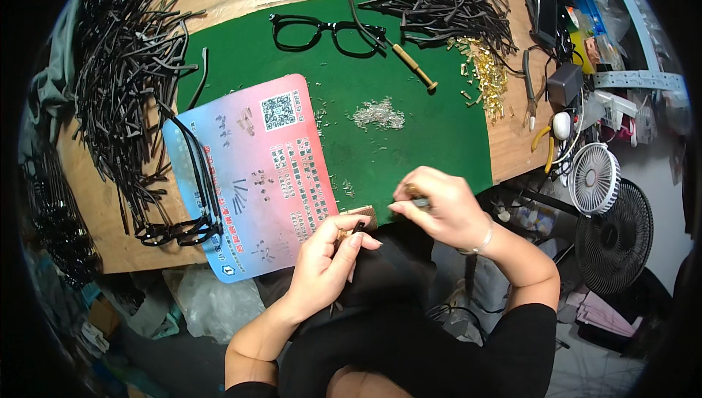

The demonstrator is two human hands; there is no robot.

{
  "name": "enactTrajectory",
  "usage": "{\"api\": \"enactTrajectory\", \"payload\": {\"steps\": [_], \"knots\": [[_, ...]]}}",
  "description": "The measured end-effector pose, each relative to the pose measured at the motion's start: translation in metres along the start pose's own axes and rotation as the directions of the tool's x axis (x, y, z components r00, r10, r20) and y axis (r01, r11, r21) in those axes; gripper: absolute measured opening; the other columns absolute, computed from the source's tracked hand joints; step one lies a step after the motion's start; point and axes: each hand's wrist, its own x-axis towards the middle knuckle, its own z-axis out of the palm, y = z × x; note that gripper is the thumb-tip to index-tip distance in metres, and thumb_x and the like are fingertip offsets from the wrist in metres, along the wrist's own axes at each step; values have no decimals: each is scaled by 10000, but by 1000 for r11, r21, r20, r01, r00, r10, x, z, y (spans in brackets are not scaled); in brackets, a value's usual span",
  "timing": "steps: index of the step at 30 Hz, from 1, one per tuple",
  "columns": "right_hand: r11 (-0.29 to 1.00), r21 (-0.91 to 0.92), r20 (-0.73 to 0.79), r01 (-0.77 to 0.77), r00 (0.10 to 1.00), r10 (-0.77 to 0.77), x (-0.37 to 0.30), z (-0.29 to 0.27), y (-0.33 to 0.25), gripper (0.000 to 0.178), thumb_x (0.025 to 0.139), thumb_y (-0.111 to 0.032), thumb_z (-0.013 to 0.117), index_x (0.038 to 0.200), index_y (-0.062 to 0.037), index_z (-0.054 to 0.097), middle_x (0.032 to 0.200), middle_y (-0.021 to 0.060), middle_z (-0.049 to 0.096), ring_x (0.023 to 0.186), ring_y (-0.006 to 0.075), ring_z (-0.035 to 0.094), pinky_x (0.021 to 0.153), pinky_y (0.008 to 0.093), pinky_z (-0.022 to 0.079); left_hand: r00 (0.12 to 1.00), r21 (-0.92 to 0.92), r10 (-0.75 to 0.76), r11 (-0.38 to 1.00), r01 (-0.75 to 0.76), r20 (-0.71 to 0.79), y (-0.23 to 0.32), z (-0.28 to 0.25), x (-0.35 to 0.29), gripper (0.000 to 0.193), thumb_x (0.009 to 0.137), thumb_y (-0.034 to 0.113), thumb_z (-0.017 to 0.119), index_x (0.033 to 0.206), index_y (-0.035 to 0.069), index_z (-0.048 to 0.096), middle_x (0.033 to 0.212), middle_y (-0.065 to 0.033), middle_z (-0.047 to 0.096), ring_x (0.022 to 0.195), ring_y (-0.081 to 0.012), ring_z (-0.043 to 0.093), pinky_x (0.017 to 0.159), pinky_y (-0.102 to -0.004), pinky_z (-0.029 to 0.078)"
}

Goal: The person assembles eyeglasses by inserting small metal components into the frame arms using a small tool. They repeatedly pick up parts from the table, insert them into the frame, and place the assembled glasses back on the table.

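My left hand [327, 250] is closed near the front edge of the green mat [439, 142], pinching a dark eyeglass temple [358, 227] whose end shows between thumb and fingers. To its right, my right hand [439, 206] is closed with the fingertips together. A small brass and dark thing shows between those fingers, too covered to name. A black glasses frame [319, 33] lies at the far side of the mat, beside a brass-handled screwdriver [414, 67]. A pile of tiny silvery screws [379, 114] sits at mid-mat.
A pink and blue printed sheet [252, 171] holds small sorted parts, with black glasses [186, 226] across its left edge. Heaps of dark temples [121, 98] line the left and back. At right are gold-coloured pieces [488, 76], pliers [529, 91] and a white fan [594, 178].
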Motion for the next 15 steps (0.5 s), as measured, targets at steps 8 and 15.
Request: {"api": "enactTrajectory", "payload": {"steps": [8,15], "knots": [[930,367,-91,-2,995,37,19,5,-29,118,756,-49,708,788,-8,602,739,78,606,623,170,608,539,281,478,997,-140,66,988,-71,-40,16,19,0,217,962,122,444,1145,8,465,908,-60,643,507,-15,427,463,-163,361],[920,369,-259,128,965,-30,11,23,-22,115,746,-36,710,768,2,604,734,96,599,599,147,593,520,258,465,992,-147,108,982,-115,-59,7,21,4,229,968,142,440,1148,2,471,923,-60,642,517,-14,420,470,-158,355]]}}
